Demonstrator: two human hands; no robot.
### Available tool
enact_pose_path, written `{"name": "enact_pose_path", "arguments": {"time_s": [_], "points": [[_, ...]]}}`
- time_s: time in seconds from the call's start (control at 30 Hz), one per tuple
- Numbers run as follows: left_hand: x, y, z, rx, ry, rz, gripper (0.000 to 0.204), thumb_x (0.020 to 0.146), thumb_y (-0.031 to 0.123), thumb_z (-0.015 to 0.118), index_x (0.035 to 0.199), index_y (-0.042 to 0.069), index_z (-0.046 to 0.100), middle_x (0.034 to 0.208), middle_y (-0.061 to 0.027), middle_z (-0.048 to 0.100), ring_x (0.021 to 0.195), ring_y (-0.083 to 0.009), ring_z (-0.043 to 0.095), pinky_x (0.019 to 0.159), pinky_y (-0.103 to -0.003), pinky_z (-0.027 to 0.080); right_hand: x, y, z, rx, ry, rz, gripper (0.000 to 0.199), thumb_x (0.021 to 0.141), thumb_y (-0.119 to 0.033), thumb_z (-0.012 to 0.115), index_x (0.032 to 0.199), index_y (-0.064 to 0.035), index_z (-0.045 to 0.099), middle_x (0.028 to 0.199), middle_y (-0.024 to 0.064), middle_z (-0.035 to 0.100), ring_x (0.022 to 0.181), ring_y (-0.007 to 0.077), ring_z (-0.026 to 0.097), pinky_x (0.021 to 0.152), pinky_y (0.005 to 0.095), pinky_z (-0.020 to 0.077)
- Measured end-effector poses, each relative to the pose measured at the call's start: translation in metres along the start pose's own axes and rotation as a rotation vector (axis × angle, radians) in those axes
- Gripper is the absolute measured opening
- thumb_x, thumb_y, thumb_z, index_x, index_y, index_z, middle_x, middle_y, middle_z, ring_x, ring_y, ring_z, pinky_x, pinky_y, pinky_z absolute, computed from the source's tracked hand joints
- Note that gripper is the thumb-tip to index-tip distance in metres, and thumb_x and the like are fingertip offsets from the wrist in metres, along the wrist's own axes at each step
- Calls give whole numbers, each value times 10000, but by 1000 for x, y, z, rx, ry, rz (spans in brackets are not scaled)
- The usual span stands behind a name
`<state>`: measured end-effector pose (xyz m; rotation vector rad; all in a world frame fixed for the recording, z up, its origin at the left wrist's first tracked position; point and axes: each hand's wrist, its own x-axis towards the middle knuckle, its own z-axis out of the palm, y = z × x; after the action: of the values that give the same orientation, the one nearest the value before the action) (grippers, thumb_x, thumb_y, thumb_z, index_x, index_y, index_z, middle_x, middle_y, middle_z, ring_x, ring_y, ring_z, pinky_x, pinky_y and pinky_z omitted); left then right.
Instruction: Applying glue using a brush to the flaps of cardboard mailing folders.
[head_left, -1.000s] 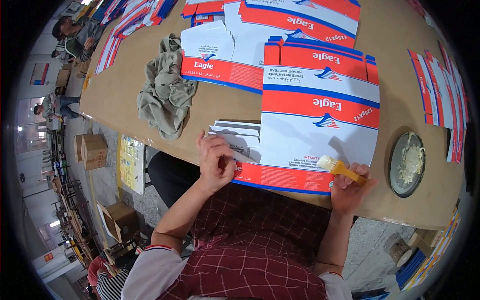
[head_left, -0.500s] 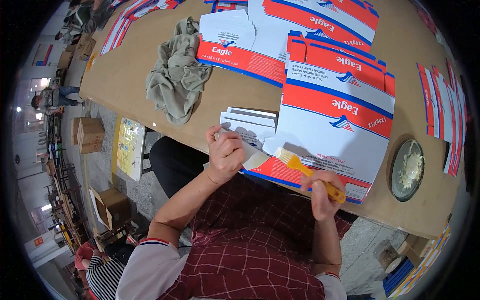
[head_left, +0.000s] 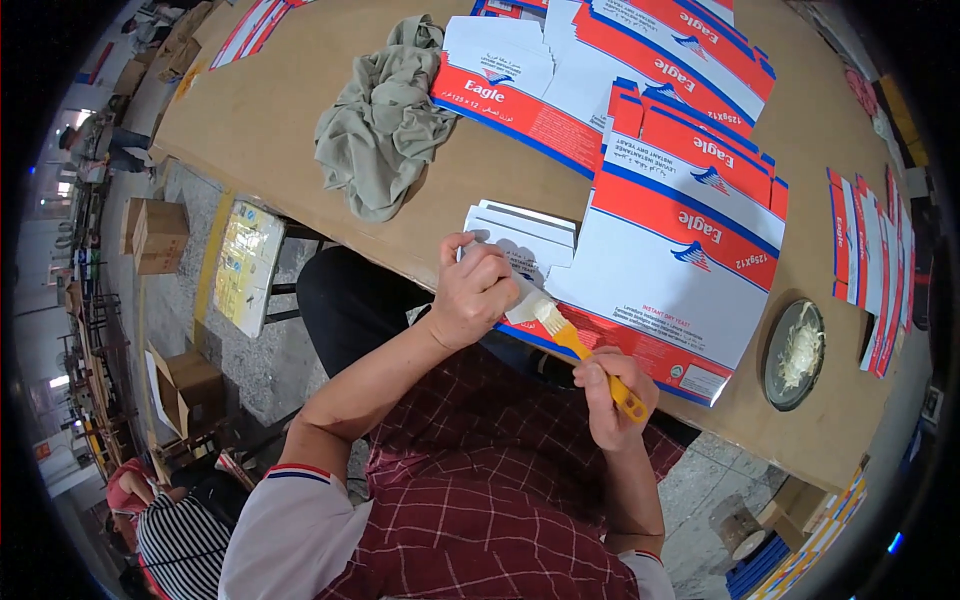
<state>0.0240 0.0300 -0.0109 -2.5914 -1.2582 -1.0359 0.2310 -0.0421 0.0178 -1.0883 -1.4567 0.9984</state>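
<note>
My right hand grips the handle of a yellow paste brush, its pale bristles loaded with whitish paste. The bristle tip touches or is right at a small white flap beside my left hand. My left hand is closed, fingers curled, with the flap pinched in it; exactly where the flap joins the carton is hidden. In front of me, at the table's near edge, lies a flat red, white and blue carton blank. A green dish to the right holds a mound of whitish paste.
More carton blanks lie in overlapping piles farther back, with another fanned pile at the right. A crumpled grey-green cloth rests on the brown table. Left, on the floor, are a stool and open cardboard boxes.
The brush has moved left and down from the carton blank's edge to the flap at my left hand. The whole view has shifted slightly.
</note>
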Motion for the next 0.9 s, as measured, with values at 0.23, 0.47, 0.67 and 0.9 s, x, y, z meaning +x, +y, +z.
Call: {"name": "enact_pose_path", "arguments": {"time_s": [0.23,0.47,0.67,0.9], "points": [[1,0,0,-6,12,-1,91,575,111,582,613,116,500,723,-11,462,760,-159,535,830,-418,328,9,-11,8,-19,31,-110,86,762,21,573,818,-22,524,675,101,586,579,204,578,550,278,470],[-2,0,1,-33,28,-6,109,574,92,585,611,108,484,724,-20,452,753,-174,533,818,-421,332,8,-21,9,-85,13,-8,104,756,5,597,825,-19,522,649,111,561,563,213,573,514,268,450],[-3,-1,3,-45,40,-14,148,560,71,596,594,99,455,730,-33,443,751,-191,536,807,-426,339,3,-26,7,-140,1,66,90,757,-3,597,801,-25,521,628,97,549,540,195,560,492,268,438],[-1,0,0,-56,22,-17,90,596,107,580,629,117,498,722,-9,463,751,-158,526,832,-411,326,8,-24,14,-201,1,30,66,770,-9,584,782,-28,523,621,71,559,509,134,541,477,248,426]]}}
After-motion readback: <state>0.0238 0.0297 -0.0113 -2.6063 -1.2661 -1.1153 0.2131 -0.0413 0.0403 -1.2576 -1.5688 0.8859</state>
